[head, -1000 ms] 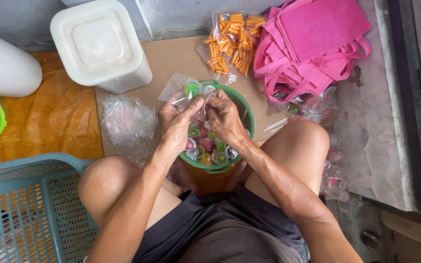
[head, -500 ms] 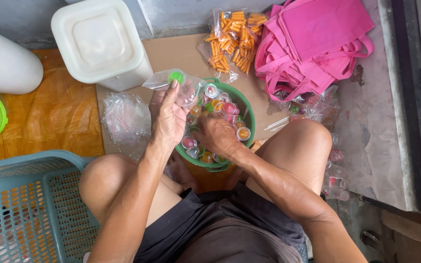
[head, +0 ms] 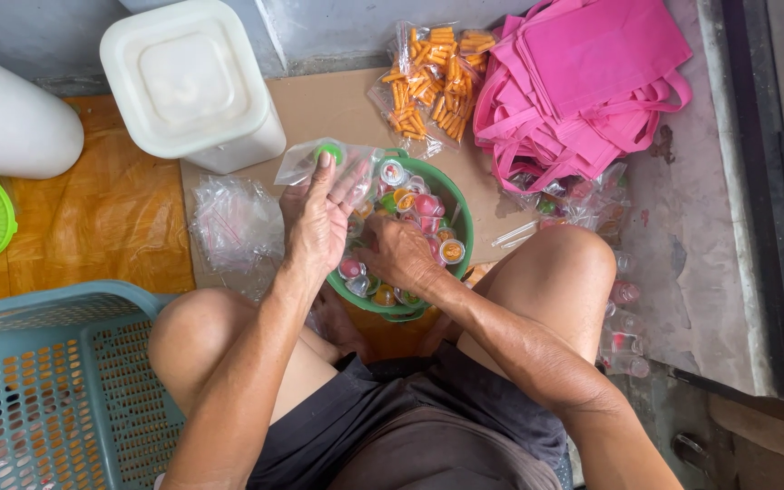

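Left hand [head: 318, 227] pinches a clear plastic bag [head: 324, 163] at the green bowl's [head: 461, 238] ten o'clock rim. Right hand [head: 398, 254] digs, fingers curled among jelly cups [head: 428, 205]; a loose pinch could let the bag sag shut.

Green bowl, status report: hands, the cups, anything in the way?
Left hand holds clear bag, one green cup inside. Right hand down among jelly cups in green bowl. Nothing blocking.

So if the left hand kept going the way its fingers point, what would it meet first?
Probably the white square plastic lidded tub; the left hand, holding a clear plastic bag, points up-frame toward it, though depth is unclear.
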